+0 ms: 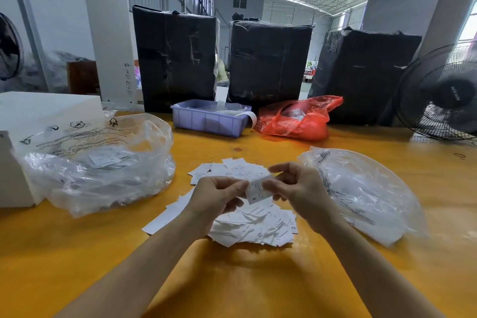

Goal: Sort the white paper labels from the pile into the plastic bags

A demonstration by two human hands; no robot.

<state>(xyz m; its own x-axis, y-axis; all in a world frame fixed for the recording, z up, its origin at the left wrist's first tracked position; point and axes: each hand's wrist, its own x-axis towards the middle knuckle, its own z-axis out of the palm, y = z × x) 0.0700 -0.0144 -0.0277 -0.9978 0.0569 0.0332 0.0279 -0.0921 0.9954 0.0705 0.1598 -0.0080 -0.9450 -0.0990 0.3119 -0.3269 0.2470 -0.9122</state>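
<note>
I have one small white paper label [256, 191] lifted above the heap, pinched at its left edge by the fingers of my left hand [218, 195] and at its right edge by the fingers of my right hand [300, 188]. Both hands are curled closed on it, so neither is free. A letter S shows at its lower end, and a label near the edge of the pile reads XS, so I judge the sorting goes by size mark.

The loose pile of white paper labels [247, 224] lies on the yellow desk [232, 279] directly beneath my hands. A crumpled clear plastic bag with printed warning symbols [98, 162] sits to the left of the pile, with some labels already inside it. A second clear plastic bag [361, 193] lies to the right, just beside my right wrist; what it holds is too blurred to tell.

To do this step well, I would turn the label flat toward the camera and read the mark fully before committing. Then I would let go with one hand, carry the label with the other, and drop it well inside the chosen bag's mouth, not on its rim. I cannot tell which bag takes S; I would check against a label already inside one. I would also keep my wrists high, so they don't drag the pile across the desk.
</note>
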